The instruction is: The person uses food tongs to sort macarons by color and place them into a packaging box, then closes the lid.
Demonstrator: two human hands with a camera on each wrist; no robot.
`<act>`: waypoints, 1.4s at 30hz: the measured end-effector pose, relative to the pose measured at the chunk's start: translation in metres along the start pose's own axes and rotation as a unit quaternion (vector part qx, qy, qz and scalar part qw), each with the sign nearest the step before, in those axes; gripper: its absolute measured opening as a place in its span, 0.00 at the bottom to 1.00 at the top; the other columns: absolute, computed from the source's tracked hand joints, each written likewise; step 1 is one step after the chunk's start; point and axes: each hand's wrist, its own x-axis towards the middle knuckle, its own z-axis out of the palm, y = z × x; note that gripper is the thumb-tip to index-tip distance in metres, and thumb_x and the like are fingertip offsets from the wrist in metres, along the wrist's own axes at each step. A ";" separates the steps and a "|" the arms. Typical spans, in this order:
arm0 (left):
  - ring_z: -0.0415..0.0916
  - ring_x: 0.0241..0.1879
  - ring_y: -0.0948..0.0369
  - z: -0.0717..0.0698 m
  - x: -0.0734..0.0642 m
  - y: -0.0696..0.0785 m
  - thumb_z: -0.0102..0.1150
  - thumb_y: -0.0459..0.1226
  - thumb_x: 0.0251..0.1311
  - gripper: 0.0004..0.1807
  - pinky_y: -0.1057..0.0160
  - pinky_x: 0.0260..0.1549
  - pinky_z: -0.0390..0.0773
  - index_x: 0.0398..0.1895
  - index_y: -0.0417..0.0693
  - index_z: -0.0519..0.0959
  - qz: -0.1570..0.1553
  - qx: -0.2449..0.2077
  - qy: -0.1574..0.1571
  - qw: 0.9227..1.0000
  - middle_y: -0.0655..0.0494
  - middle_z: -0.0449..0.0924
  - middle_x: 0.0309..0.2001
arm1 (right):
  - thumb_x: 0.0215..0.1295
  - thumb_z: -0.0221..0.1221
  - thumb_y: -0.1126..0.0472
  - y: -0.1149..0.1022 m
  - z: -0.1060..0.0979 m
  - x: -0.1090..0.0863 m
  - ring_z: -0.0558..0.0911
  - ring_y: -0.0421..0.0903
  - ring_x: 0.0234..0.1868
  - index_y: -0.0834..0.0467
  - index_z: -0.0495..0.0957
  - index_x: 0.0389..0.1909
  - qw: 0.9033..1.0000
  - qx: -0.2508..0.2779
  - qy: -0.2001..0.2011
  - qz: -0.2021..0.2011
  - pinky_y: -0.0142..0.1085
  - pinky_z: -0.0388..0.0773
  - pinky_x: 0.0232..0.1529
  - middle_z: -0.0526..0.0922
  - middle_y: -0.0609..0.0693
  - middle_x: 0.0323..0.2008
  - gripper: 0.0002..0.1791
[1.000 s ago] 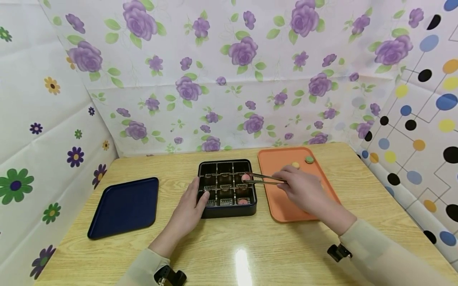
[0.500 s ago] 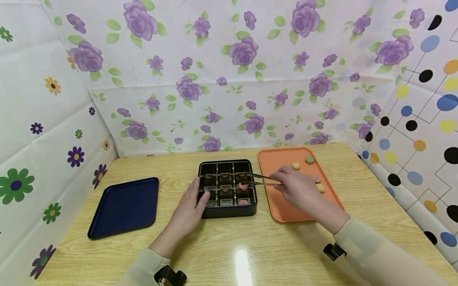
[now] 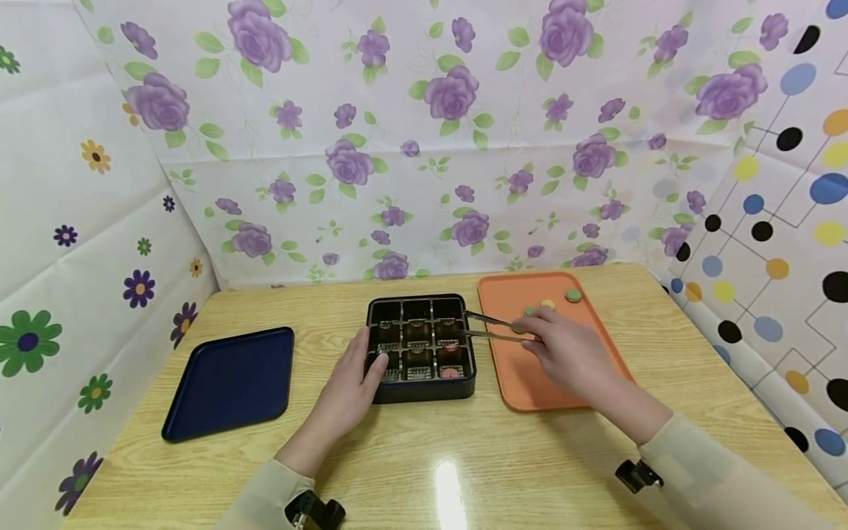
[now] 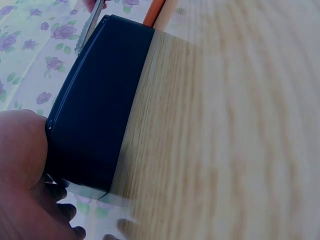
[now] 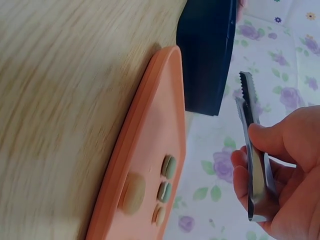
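Observation:
My left hand (image 3: 343,390) grips the left side of a black box (image 3: 419,391), its thumb over the front rim corner. The box is divided into several compartments. Two pink macarons lie in its right column, one in the front compartment (image 3: 450,373) and one in the middle (image 3: 450,347), partly hidden by the divider. Metal tongs (image 5: 260,182) are held between the thumb and fingers of my right hand (image 3: 571,355). Their spread tips are at the box's right rim with nothing between them; in the right wrist view they show serrated ends.
An orange tray (image 3: 530,394) right of the box carries green macarons (image 3: 573,295) and yellow ones (image 3: 547,304); my right hand covers part of it. To the left lies a dark blue tray (image 3: 232,383). Floral sheets (image 3: 397,184) hang behind the wooden table (image 3: 397,464).
The tongs have let go of a pink macaron in the middle right compartment and drawn back to the right, out of the box. My left hand has stayed in place.

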 end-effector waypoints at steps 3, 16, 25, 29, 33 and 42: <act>0.36 0.88 0.40 0.000 0.000 0.000 0.38 0.61 0.89 0.45 0.32 0.82 0.45 0.93 0.47 0.37 -0.002 -0.002 -0.004 1.000 0.41 0.37 0.91 | 0.76 0.71 0.65 0.005 -0.007 -0.005 0.87 0.49 0.39 0.56 0.88 0.63 1.000 0.002 -0.005 0.012 0.37 0.77 0.27 0.85 0.54 0.55 0.17; 0.34 0.89 0.42 -0.002 0.003 0.001 0.37 0.63 0.89 0.46 0.33 0.82 0.44 0.93 0.49 0.36 -0.005 0.002 -0.008 1.000 0.43 0.36 0.91 | 0.76 0.71 0.65 0.030 -0.030 -0.025 0.81 0.41 0.30 0.55 0.88 0.63 0.999 -0.006 0.000 0.045 0.37 0.72 0.22 0.85 0.53 0.53 0.17; 0.34 0.89 0.42 -0.003 0.004 0.001 0.36 0.63 0.88 0.46 0.32 0.82 0.44 0.93 0.50 0.36 -0.004 0.003 -0.010 1.000 0.43 0.36 0.91 | 0.76 0.70 0.65 0.053 -0.041 -0.046 0.80 0.43 0.29 0.59 0.88 0.62 0.998 -0.025 0.011 0.065 0.37 0.70 0.21 0.85 0.57 0.50 0.17; 0.34 0.89 0.42 -0.003 0.003 0.002 0.36 0.63 0.88 0.46 0.33 0.83 0.44 0.93 0.50 0.36 -0.004 0.004 -0.009 1.000 0.43 0.36 0.91 | 0.77 0.70 0.64 0.064 -0.047 -0.054 0.79 0.44 0.29 0.59 0.87 0.64 0.996 -0.029 0.011 0.082 0.38 0.69 0.20 0.84 0.59 0.53 0.18; 0.34 0.88 0.41 -0.003 0.001 0.002 0.36 0.63 0.88 0.46 0.32 0.82 0.44 0.93 0.49 0.36 -0.004 0.002 -0.008 1.000 0.43 0.36 0.91 | 0.77 0.70 0.64 0.074 -0.050 -0.058 0.80 0.46 0.32 0.59 0.87 0.64 0.995 -0.035 0.011 0.095 0.38 0.69 0.21 0.84 0.61 0.53 0.18; 0.35 0.89 0.42 -0.002 0.000 0.002 0.37 0.62 0.89 0.46 0.33 0.83 0.44 0.93 0.48 0.36 -0.005 0.002 -0.010 1.000 0.42 0.37 0.91 | 0.75 0.71 0.64 0.093 -0.052 -0.069 0.81 0.46 0.30 0.62 0.87 0.62 0.993 -0.047 0.019 0.110 0.37 0.68 0.20 0.84 0.61 0.49 0.18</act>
